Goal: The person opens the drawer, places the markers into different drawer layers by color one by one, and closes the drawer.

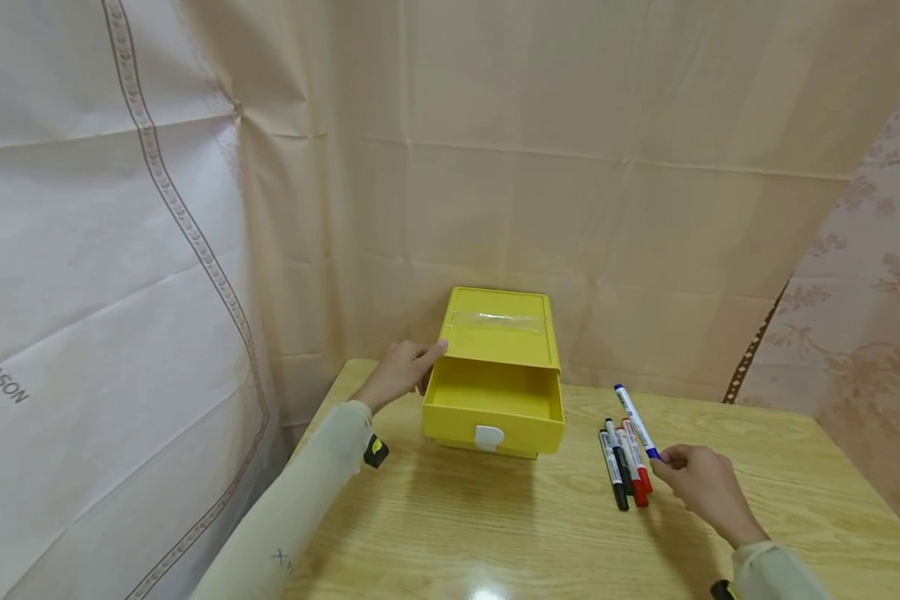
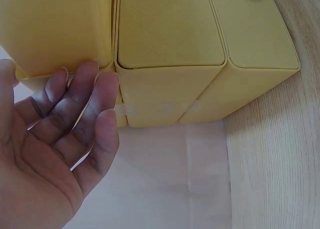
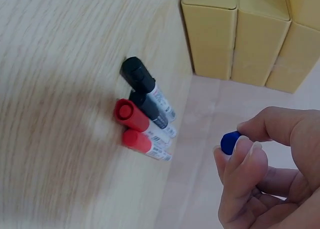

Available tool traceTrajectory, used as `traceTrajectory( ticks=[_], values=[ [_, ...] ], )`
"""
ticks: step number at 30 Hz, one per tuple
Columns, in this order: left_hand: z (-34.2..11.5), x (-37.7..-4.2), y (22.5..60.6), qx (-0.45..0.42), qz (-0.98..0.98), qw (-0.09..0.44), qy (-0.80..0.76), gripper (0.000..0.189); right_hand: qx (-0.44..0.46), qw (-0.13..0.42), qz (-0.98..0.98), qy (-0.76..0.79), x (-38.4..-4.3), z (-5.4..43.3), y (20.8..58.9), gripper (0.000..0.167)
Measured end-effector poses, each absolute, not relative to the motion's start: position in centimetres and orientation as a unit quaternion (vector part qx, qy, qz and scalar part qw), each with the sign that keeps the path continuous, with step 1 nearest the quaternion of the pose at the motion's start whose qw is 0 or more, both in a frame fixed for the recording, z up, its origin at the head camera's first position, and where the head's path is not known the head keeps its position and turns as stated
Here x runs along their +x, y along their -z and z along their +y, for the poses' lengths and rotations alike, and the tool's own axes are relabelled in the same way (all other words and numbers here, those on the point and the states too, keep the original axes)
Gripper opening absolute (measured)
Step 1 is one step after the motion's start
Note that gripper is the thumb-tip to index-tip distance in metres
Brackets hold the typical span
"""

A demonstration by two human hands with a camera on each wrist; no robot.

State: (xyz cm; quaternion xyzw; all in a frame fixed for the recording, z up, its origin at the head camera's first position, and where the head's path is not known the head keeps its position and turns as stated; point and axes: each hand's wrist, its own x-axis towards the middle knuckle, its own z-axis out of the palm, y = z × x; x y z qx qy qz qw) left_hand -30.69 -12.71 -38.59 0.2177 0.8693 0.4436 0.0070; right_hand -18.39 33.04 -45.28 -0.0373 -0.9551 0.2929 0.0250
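A yellow drawer unit [image 1: 502, 342] stands on the table with its top drawer [image 1: 493, 423] pulled out; the inside that shows is bare. At the unit's upper left edge is my left hand [image 1: 401, 372], its thumb on the top and its loosely bent fingers [image 2: 107, 91] against the side. My right hand [image 1: 701, 483] pinches a blue marker [image 1: 636, 421] by its capped end, between thumb and fingers. The marker slants up and away over the table. Just left of it lie two black markers [image 1: 612, 469] and two red markers [image 1: 634, 463], side by side.
The wooden table [image 1: 450, 533] ends at a back edge close behind the unit. Cloth curtains [image 1: 607, 208] hang behind it and on both sides. Clear tape [image 1: 498, 320] crosses the unit's top, and a white handle [image 1: 489, 437] sits on the drawer front.
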Motion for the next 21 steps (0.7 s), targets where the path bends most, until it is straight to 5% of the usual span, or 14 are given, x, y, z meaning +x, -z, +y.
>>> traceTrajectory(
  ticks=[21],
  values=[
    [-12.6,-30.4,38.2,0.215,0.877,0.004,-0.431,0.068,-0.005,0.041,-0.952,-0.302,-18.1,31.9,43.2,0.030]
  ],
)
